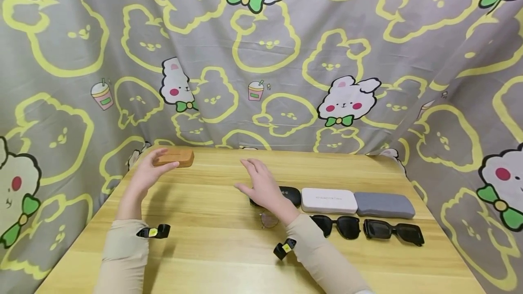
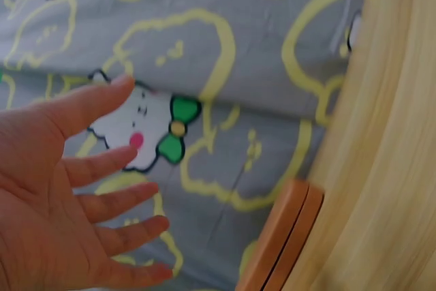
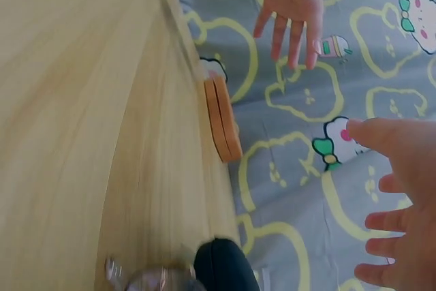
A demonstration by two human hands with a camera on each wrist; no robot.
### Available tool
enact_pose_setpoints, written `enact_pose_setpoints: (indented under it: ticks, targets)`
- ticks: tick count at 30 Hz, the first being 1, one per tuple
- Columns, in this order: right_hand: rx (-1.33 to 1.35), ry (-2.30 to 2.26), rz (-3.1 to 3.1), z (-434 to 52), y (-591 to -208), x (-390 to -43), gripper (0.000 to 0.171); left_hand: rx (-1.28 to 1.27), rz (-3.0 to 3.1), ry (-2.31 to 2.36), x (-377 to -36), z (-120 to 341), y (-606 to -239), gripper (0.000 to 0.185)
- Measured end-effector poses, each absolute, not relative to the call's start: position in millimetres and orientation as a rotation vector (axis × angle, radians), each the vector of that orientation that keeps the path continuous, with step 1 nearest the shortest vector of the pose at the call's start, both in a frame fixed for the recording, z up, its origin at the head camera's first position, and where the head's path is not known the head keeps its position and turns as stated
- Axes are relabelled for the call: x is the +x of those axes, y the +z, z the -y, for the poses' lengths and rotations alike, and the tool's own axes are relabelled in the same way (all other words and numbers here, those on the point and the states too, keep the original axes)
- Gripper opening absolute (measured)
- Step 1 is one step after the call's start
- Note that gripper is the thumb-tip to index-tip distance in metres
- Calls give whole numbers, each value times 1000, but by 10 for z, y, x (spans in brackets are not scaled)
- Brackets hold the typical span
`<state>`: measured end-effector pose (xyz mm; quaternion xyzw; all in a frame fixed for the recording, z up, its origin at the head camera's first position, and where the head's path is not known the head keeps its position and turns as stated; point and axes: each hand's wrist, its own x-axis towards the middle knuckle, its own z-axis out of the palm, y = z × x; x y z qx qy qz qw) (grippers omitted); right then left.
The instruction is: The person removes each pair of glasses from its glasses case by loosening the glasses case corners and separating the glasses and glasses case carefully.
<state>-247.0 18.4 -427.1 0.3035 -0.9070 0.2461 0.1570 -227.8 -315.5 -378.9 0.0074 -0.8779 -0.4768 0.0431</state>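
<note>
My left hand (image 1: 153, 167) hovers with spread, straight fingers just in front of a closed brown wooden glasses case (image 1: 175, 158) at the table's far left corner. The left wrist view shows the palm (image 2: 75, 195) apart from that case (image 2: 283, 240). My right hand (image 1: 261, 185) hangs open over the middle of the table, above a black case (image 1: 291, 194) and a pair of clear-lens glasses (image 1: 268, 220). It holds nothing. In the right wrist view the right hand (image 3: 398, 202) has its fingers spread, with the brown case (image 3: 223, 117) and the left hand (image 3: 293, 5) beyond it.
To the right lie a white case (image 1: 328, 200) and a grey case (image 1: 384, 204) in a row. Two black sunglasses (image 1: 341, 226) (image 1: 394, 232) lie in front of them. The wooden table (image 1: 212, 248) is ringed by a grey cartoon-print cloth (image 1: 286, 58).
</note>
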Motion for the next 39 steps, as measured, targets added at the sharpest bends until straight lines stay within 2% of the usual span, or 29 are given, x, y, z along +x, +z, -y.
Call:
enact_pose_setpoints:
  ticks: [6, 19, 30, 39]
  targets:
    - [865, 657, 2690, 97, -4235, -2539, 79, 16, 2765, -1289, -2399, 3380, -3784, 95]
    - [859, 654, 2770, 552, -4266, -2786, 95, -2, 2843, -954, -2703, 3662, -3930, 100]
    - [882, 634, 2855, 840, -4294, -2968, 94, 119, 3023, -659, -2981, 3799, -4131, 110]
    - [887, 585, 2931, 1024, -4369, -3082, 93, 136, 3053, -522, -3128, 3936, -4341, 102]
